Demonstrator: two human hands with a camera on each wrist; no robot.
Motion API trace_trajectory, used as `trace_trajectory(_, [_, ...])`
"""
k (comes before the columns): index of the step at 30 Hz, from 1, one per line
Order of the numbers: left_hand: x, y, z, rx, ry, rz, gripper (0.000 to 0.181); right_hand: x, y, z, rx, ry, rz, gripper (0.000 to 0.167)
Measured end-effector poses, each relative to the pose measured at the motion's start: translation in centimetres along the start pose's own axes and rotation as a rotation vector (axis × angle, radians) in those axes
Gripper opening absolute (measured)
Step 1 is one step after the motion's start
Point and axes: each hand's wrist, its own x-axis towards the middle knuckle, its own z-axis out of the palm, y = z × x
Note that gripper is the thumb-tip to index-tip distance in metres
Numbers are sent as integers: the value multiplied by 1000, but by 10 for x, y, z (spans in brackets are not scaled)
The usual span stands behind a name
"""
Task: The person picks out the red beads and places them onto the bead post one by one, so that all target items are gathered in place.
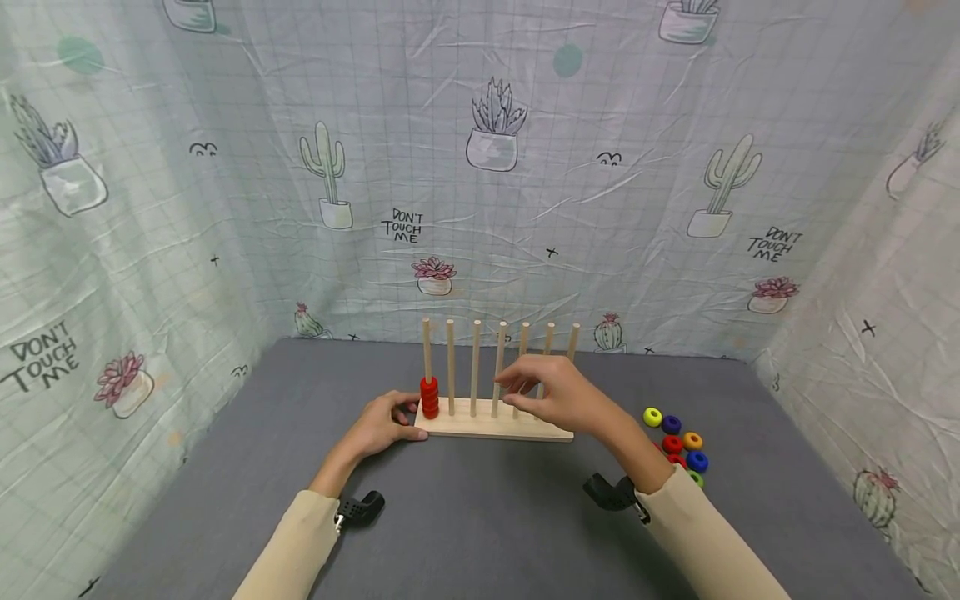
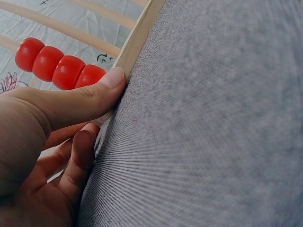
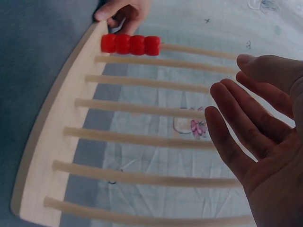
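Observation:
A wooden peg stand (image 1: 495,427) with several upright rods is on the grey table. Several red beads (image 1: 429,398) are stacked at the bottom of its leftmost rod; in the left wrist view the red beads (image 2: 68,71) lie just beyond the thumb. My left hand (image 1: 382,423) grips the left end of the base, thumb on the front edge and other fingers behind. Over the stand's right half hovers my right hand (image 1: 558,392), fingers loosely bent. The right wrist view shows nothing held in that right hand (image 3: 265,118), whose fingertips are near the rods.
To the right of the stand lies a loose group of beads, among them a yellow bead (image 1: 652,417), an orange bead (image 1: 693,441), a blue bead (image 1: 697,461) and a red bead (image 1: 672,444). My right forearm partly covers this group. A printed curtain (image 1: 495,208) hangs behind the table.

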Motion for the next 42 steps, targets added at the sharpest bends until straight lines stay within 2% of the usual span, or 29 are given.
trace_trajectory(6, [1,0,0,2,-3,-1,71,-13,12,2,-4,18,13,25])
trace_trajectory(12, [-1,0,0,0,-6,-5,70,-26,23,0,5,17,67,25])
trace_trajectory(23, [0,1,-3,2,-18,19,71,-50,43,0,22,45,105,25])
trace_trajectory(42, [0,2,-2,1,-18,3,72,-105,81,-10,-7,69,262,22])
